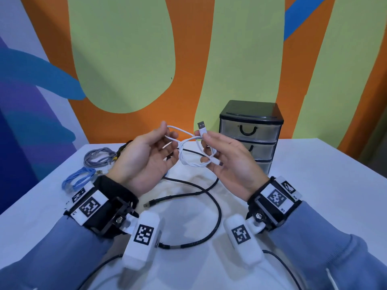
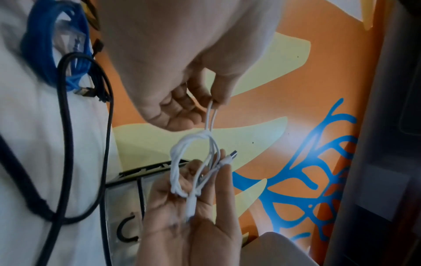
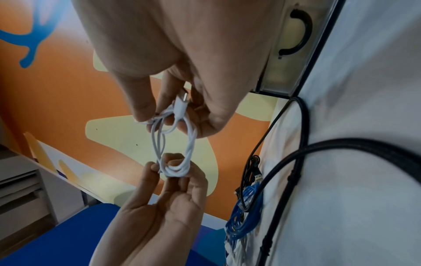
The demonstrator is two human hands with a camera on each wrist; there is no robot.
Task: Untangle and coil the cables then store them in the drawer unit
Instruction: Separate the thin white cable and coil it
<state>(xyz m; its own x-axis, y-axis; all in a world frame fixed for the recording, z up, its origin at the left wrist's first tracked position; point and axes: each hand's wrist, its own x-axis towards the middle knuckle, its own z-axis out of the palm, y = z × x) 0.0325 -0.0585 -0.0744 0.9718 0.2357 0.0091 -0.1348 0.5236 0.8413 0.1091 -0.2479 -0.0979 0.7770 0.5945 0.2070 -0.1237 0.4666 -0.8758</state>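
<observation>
White cable (image 1: 196, 152) looped midair; closed drawer unit (image 1: 251, 132) behind.

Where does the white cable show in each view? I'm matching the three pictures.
Head: white cable centre, held between both hands above the table.
Left wrist: centre, looped below the left hand.
Right wrist: centre, strung between the hands.
Shared landmark: drawer unit.

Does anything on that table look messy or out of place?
Yes: a long black cable sprawls in loose loops across the white table, uncoiled, unlike the bundled blue cable and grey cable at the left.
</observation>
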